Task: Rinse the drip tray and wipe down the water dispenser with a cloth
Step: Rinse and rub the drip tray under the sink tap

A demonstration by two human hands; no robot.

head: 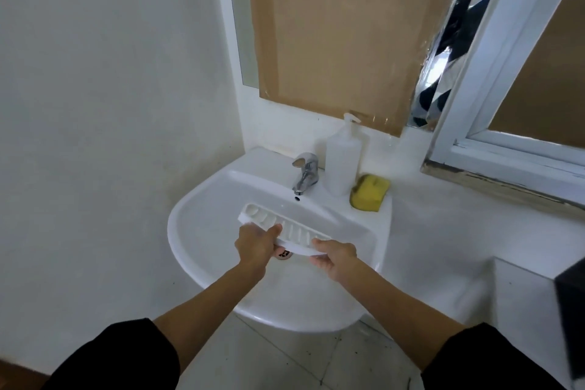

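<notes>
The drip tray [285, 228], a long white slotted piece, is held over the basin of the sink [190, 231], just in front of and below the spout of the tap [304, 173]. It is kept level with its grille upward and runs slantwise from far left to near right, presumably so that water from the spout would fall onto the slots and drain into the bowl beneath. No stream can be made out at the spout, so the rinse is judged to be about to begin or paused; which of the two cannot be told.

The tray is gripped by both hands. The left hand [257, 245] is closed around the middle of the near edge, fingers curled over the top. The right hand [336, 258] is clasped on the near right end, thumb on top and fingers beneath. A hold at two places is probably chosen so that the long, light piece is kept steady and can be tipped to shed water. The drain [284, 253] is partly seen under the tray, between the two hands.

On the sink's back ledge, a white pump bottle [343, 161] stands upright just right of the tap, and a yellow sponge [369, 191] lies just beside it, both within reach for washing. No cloth and no water dispenser are seen, so the wiping is judged not yet started.
</notes>
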